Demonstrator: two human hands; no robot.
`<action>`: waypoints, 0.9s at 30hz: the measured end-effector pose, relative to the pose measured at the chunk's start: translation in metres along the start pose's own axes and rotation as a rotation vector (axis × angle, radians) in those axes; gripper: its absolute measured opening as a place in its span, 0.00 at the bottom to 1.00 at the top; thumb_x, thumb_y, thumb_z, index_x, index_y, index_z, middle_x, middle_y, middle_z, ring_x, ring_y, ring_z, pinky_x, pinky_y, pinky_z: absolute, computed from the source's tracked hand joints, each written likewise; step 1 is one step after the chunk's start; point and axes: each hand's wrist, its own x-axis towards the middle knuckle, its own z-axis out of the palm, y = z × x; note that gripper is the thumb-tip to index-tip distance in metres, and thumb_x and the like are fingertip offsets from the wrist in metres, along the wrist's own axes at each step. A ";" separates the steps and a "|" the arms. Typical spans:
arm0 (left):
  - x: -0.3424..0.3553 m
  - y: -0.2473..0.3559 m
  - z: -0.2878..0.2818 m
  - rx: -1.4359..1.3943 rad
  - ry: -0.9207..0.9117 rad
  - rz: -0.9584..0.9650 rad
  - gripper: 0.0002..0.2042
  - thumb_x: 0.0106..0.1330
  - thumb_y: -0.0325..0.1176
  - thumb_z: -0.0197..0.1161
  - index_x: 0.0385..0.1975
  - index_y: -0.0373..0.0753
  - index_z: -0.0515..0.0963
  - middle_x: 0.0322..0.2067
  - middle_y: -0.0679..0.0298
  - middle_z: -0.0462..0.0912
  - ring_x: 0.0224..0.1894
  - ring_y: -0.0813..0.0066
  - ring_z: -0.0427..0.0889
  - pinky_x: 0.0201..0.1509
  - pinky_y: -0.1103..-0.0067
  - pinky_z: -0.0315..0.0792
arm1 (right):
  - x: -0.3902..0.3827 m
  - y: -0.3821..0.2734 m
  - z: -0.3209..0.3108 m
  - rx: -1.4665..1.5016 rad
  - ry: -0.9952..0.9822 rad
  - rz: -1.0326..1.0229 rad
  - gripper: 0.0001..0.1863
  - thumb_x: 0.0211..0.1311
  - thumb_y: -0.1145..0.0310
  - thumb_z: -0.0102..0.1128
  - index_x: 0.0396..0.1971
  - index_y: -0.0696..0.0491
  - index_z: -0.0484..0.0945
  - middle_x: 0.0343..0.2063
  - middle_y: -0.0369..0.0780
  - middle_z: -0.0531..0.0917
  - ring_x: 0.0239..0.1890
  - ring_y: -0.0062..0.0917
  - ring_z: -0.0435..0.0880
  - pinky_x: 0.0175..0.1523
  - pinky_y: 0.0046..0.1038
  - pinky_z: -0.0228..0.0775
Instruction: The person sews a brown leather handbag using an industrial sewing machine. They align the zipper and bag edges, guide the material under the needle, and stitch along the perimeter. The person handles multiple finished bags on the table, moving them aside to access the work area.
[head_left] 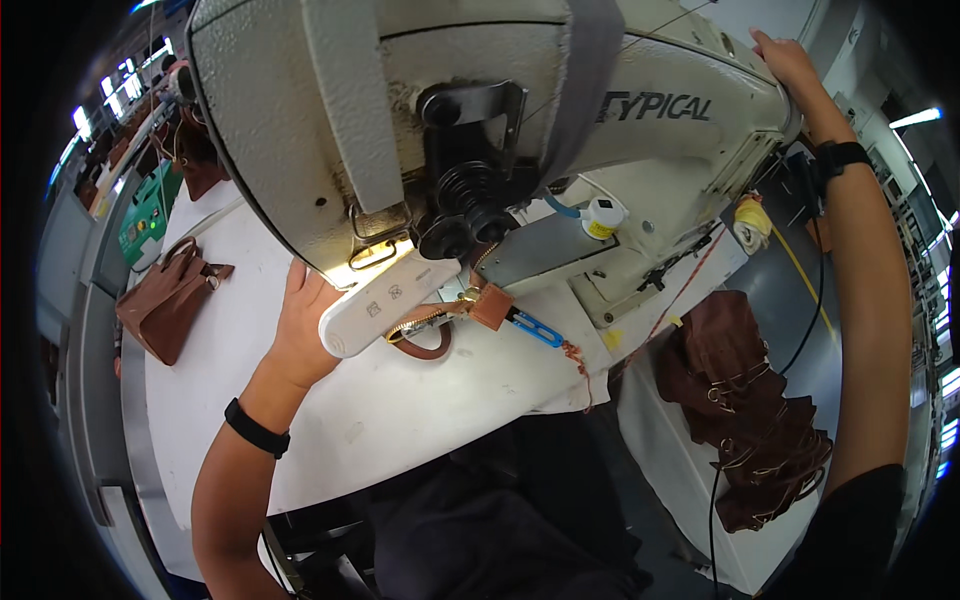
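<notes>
Under the head of a beige sewing machine point(270, 130), my left hand point(305, 325) lies flat on the white table beside a white rounded guard point(385, 303). Its visible fingers are stretched out; the machine and guard hide the rest. Just right of the guard, by the needle area, is a brown leather piece with a brass zipper point(415, 325), a leather tab point(491, 307) and a round handle point(428, 345). My right hand point(785, 60) reaches up to the far right end of the machine, its grip hidden there.
Blue thread snips point(537, 328) lie by the tab with reddish thread point(577, 360). A brown handbag point(170, 300) stands at left. Several brown leather bags point(745, 410) are heaped at lower right. A yellow-white thread cone point(752, 222) and a hanging black cable point(818, 290) are at right.
</notes>
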 end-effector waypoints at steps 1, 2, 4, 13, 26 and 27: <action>-0.002 -0.002 0.003 0.045 0.013 0.031 0.26 0.59 0.35 0.71 0.60 0.42 0.80 0.55 0.63 0.82 0.59 0.59 0.77 0.71 0.55 0.61 | 0.006 0.003 0.002 0.139 0.097 -0.003 0.30 0.72 0.45 0.57 0.48 0.61 0.86 0.44 0.45 0.89 0.47 0.28 0.86 0.57 0.28 0.73; -0.003 -0.001 0.005 0.053 0.014 0.021 0.26 0.59 0.35 0.71 0.60 0.43 0.80 0.56 0.64 0.82 0.60 0.60 0.76 0.72 0.55 0.61 | 0.014 0.003 0.004 0.276 0.197 -0.010 0.30 0.74 0.46 0.55 0.51 0.62 0.85 0.46 0.45 0.89 0.48 0.27 0.86 0.59 0.26 0.72; 0.005 0.006 0.003 0.066 0.026 -0.002 0.25 0.59 0.34 0.71 0.60 0.45 0.80 0.57 0.65 0.81 0.61 0.62 0.76 0.73 0.54 0.59 | 0.029 0.001 -0.005 0.662 0.401 -0.128 0.29 0.76 0.48 0.54 0.52 0.62 0.84 0.49 0.45 0.88 0.51 0.25 0.85 0.60 0.25 0.71; 0.013 0.014 -0.010 0.047 0.126 0.030 0.14 0.59 0.28 0.65 0.46 0.40 0.83 0.55 0.60 0.81 0.63 0.61 0.77 0.74 0.53 0.64 | -0.171 -0.071 -0.073 0.634 0.479 -0.376 0.23 0.82 0.57 0.50 0.57 0.61 0.82 0.51 0.42 0.87 0.52 0.22 0.83 0.62 0.28 0.72; 0.033 0.017 -0.008 -0.480 -0.061 -0.229 0.26 0.62 0.36 0.69 0.62 0.40 0.77 0.58 0.58 0.80 0.61 0.56 0.79 0.73 0.60 0.68 | -0.426 -0.247 0.099 1.386 -1.012 0.313 0.19 0.74 0.72 0.46 0.60 0.61 0.70 0.26 0.42 0.82 0.18 0.17 0.74 0.25 0.21 0.67; 0.031 0.016 -0.006 -0.463 -0.066 -0.216 0.26 0.62 0.35 0.68 0.62 0.39 0.77 0.58 0.57 0.80 0.61 0.55 0.79 0.73 0.60 0.69 | -0.422 -0.254 0.106 1.437 -1.066 0.336 0.16 0.74 0.71 0.46 0.57 0.60 0.71 0.25 0.42 0.82 0.18 0.18 0.74 0.24 0.21 0.66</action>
